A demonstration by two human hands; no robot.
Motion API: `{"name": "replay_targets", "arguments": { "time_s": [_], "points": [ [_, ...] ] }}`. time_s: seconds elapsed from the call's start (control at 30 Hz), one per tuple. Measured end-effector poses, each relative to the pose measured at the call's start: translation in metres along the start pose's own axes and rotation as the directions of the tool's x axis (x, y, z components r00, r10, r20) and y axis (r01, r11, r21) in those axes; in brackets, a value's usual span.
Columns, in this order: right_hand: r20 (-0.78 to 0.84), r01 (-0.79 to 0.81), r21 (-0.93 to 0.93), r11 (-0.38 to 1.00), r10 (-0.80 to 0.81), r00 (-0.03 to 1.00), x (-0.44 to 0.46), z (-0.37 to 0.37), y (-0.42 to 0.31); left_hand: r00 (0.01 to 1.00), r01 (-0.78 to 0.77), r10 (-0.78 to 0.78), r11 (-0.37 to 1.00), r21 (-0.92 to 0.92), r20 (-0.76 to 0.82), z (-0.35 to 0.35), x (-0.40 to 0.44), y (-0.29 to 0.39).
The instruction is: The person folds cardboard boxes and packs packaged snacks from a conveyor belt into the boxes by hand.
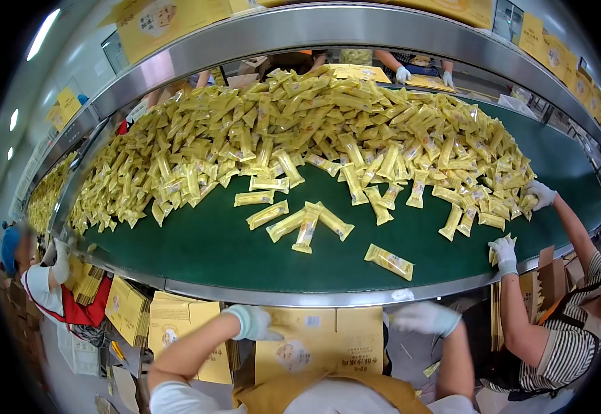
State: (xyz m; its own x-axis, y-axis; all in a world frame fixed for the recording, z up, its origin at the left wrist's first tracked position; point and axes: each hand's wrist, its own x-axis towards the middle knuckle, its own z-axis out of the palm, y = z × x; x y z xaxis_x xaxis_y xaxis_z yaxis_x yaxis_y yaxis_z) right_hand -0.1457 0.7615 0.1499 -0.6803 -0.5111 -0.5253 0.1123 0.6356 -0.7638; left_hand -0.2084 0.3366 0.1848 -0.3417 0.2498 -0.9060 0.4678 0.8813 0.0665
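My left hand, in a white glove with a pale green cuff, is over the upper left corner of a yellow printed cardboard carton. Its fingers are stretched out towards the carton; whether they press on it is unclear. My right hand, also gloved and slightly blurred, is just beyond the carton's right edge, fingers extended to the left and nothing seen in them. In front of both hands runs a green conveyor belt. A single yellow wrapped snack pack lies near its front edge, with several more farther in.
A large heap of yellow packs covers the belt's far side. More flat cartons stand at left. A co-worker's gloved hands handle packs at right. Another person is at left, and others stand behind the heap. A metal rail arches overhead.
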Motion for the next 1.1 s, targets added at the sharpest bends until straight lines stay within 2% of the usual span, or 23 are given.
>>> {"name": "replay_targets", "arguments": {
  "time_s": [0.03,0.1,0.13,0.2,0.27,0.3,0.4,0.43,0.53,0.57,0.6,0.67,0.73,0.77,0.83,0.87,0.9,0.93,0.97,1.0,1.03,1.07,1.1],
  "points": [
    [-0.086,-0.056,-0.121,0.991,0.046,0.995,0.014,0.036,0.034,0.992,0.093,-0.103,0.988,-0.127,-0.076,0.029,0.021,-0.010],
    [-0.244,-0.354,-0.023,0.935,0.338,0.909,0.033,0.084,0.033,0.861,0.203,-0.398,0.840,-0.503,-0.317,0.076,0.047,-0.009],
    [-0.356,-0.372,0.067,0.926,0.371,0.858,0.047,0.108,0.039,0.746,0.192,-0.553,0.712,-0.675,-0.371,0.098,0.062,-0.009],
    [-0.550,-0.369,0.242,0.897,0.440,0.710,0.068,0.144,0.039,0.714,-0.033,-0.567,0.558,-0.829,-0.410,0.124,0.093,-0.010],
    [-0.649,-0.317,0.259,0.913,0.407,0.642,0.097,0.169,0.073,0.641,-0.215,-0.640,0.381,-0.899,-0.424,0.133,0.102,0.008],
    [-0.696,-0.288,0.266,0.920,0.390,0.603,0.104,0.177,0.082,0.551,-0.245,-0.694,0.397,-0.884,-0.464,0.138,0.103,0.014],
    [-0.604,-0.104,0.458,0.883,0.395,0.692,0.064,0.161,0.030,0.548,-0.481,-0.634,0.294,-0.826,-0.545,0.141,0.086,0.009],
    [-0.622,-0.003,0.488,0.873,0.350,0.700,0.056,0.163,0.023,0.507,-0.550,-0.634,0.284,-0.786,-0.584,0.141,0.075,0.012],
    [-0.829,0.526,0.459,0.716,0.133,0.543,0.026,0.175,-0.012,0.303,-0.889,-0.657,0.065,-0.453,-0.690,0.152,0.048,0.025],
    [-0.855,0.532,0.469,0.705,0.210,0.475,0.022,0.177,-0.003,0.244,-0.932,-0.608,0.069,-0.356,-0.755,0.155,0.029,0.029],
    [-0.886,0.657,0.438,0.613,0.172,0.430,0.018,0.174,-0.001,0.198,-0.961,-0.578,0.044,-0.273,-0.792,0.149,0.004,0.036],
    [-0.904,0.736,0.415,0.535,0.150,0.401,0.000,0.159,-0.016,0.240,-0.958,-0.449,0.033,-0.284,-0.861,0.154,-0.004,0.022],
    [-0.934,0.649,0.314,0.693,0.104,0.342,-0.016,0.139,-0.047,0.320,-0.909,-0.436,0.109,-0.402,-0.841,0.136,-0.014,0.029],
    [-0.907,0.585,0.374,0.720,0.150,0.394,-0.013,0.133,-0.041,0.357,-0.878,-0.432,0.147,-0.456,-0.828,0.130,-0.017,0.032],
    [-0.844,0.410,0.441,0.799,0.214,0.491,0.005,0.124,-0.010,0.362,-0.772,-0.439,0.354,-0.528,-0.823,0.130,0.017,0.009],
    [-0.803,0.417,0.477,0.773,0.192,0.564,0.019,0.125,0.009,0.363,-0.702,-0.438,0.452,-0.550,-0.822,0.128,0.041,-0.007],
    [-0.851,0.368,0.387,0.846,0.173,0.496,0.038,0.125,0.032,0.301,-0.612,-0.469,0.573,-0.545,-0.831,0.127,0.059,-0.019],
    [-0.893,0.308,0.292,0.906,0.142,0.427,0.049,0.118,0.033,0.516,-0.407,-0.533,0.537,-0.739,-0.671,0.090,0.013,-0.010],
    [-0.952,0.296,0.146,0.944,0.054,0.300,0.053,0.101,0.035,0.347,-0.490,-0.533,0.598,-0.634,-0.771,0.084,0.030,-0.024],
    [-0.988,0.127,-0.012,0.992,-0.031,0.151,0.062,0.080,0.052,0.164,-0.548,-0.519,0.659,-0.515,-0.839,0.080,0.053,-0.046],
    [-0.978,0.409,0.097,0.907,0.012,0.206,0.058,0.032,0.014,0.089,-0.587,-0.513,0.665,-0.461,-0.854,0.054,0.073,-0.079],
    [-0.963,0.320,0.062,0.945,-0.028,0.268,0.067,-0.001,0.028,0.021,-0.619,-0.507,0.671,-0.409,-0.862,0.030,0.084,-0.110],
    [-0.946,0.392,0.110,0.913,-0.026,0.324,0.077,-0.031,0.033,-0.015,-0.570,-0.499,0.717,-0.402,-0.867,0.012,0.094,-0.135]
  ]
}}
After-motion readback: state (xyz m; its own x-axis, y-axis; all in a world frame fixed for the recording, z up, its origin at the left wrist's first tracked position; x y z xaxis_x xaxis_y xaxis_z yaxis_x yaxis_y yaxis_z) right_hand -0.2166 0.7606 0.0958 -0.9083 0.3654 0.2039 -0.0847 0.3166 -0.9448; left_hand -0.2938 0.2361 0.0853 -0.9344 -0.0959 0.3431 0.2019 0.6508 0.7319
